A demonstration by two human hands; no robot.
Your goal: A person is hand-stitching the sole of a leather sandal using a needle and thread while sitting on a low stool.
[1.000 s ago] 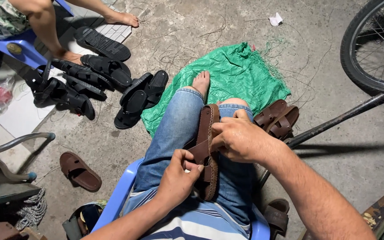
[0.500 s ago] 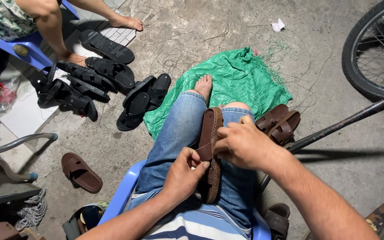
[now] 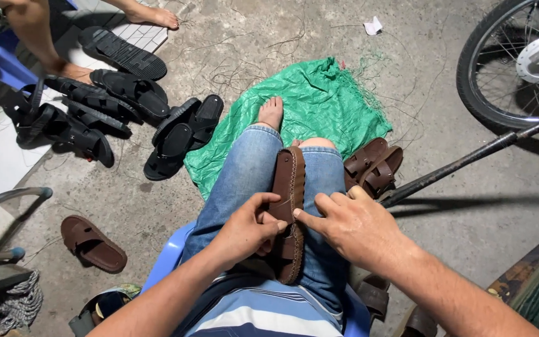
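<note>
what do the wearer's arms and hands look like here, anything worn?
Both forearms are bare in view: no sleeves, gloves, watch or rings visible on the left hand or right hand. Fingernails are short. Clothing shows only at the body: a blue, white and navy striped shirt and blue jeans.

There is one camera. It sits on the person's head and looks almost straight down at the lap. It is very close to the two hands, the left hand (image 3: 244, 228) and the right hand (image 3: 357, 228), which fill the lower middle of the view. Beyond the knees it looks out over the concrete floor (image 3: 444, 262). The far top edge takes in a wheel (image 3: 500, 106) at the right and another person's foot (image 3: 157, 15) at the left.
</note>
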